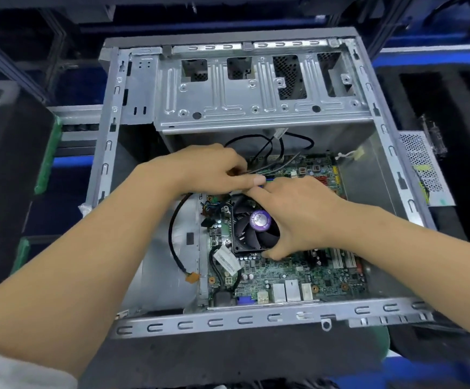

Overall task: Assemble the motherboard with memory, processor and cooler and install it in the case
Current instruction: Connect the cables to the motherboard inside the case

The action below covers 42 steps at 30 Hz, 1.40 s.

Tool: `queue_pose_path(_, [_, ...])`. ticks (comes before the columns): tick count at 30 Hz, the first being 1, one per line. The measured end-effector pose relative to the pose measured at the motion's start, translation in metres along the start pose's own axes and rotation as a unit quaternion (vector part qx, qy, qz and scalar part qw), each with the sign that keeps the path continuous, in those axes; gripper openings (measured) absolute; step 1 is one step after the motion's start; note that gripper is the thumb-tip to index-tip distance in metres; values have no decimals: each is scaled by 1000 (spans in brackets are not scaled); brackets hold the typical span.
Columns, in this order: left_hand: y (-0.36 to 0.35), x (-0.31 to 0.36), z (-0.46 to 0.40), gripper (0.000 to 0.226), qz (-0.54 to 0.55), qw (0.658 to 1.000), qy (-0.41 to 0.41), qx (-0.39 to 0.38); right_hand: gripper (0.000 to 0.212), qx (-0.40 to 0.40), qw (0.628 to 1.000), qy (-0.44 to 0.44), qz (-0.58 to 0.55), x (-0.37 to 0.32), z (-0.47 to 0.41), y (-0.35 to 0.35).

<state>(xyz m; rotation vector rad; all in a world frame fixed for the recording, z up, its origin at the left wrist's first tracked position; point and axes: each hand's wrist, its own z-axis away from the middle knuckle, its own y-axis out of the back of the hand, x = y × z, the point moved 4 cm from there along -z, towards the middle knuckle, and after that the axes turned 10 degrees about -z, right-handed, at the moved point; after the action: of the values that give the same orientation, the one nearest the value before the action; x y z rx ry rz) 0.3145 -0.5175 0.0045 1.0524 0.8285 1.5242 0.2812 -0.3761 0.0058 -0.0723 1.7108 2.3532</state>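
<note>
From the head view, I see the motherboard (281,273) already lying in the case (256,318), cooler (256,224) fitted. My left hand (208,167) pinches thin cables (273,167) at the board's far edge; my right hand (298,217) grips the cooler, forefinger out toward the plug. I'd steady the board, line the plug squarely, then press gently.

Both bare forearms reach in from the lower corners of the frame and meet near the middle. The left hand (208,167) lies knuckles up just above center, fingers curled, the thumb stretched right toward the other hand; whether it pinches anything cannot be told. The right hand (298,214) lies palm down just below and right of it, forefinger pointing up-left, thumb tucked underneath at its lower edge.
</note>
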Motion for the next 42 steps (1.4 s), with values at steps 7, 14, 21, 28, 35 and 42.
queue_pose_path(7, [-7, -1, -1, 59, 100, 993, -36, -59, 82, -56, 988, -33, -142, 17, 8, -8])
queue_pose_path(14, [-13, -9, 1, 58, 64, 992, 4, -107, 74, -25, 987, -16, -160, 14, 2, -9])
queue_pose_path(21, [-13, -8, 0, 58, 72, 991, -12, -110, 80, -15, 991, -26, -132, 12, 1, -8])
queue_pose_path(28, [-13, -7, 0, 58, 66, 991, 2, -120, 82, -28, 992, -34, -119, 10, 1, -7])
queue_pose_path(35, [-10, -5, -3, 59, 33, 991, 18, -131, 81, -41, 983, -35, -173, 11, 4, -9])
queue_pose_path(42, [-8, -3, -1, 55, 61, 987, 28, -145, 89, -50, 983, -41, -173, 9, 2, -7])
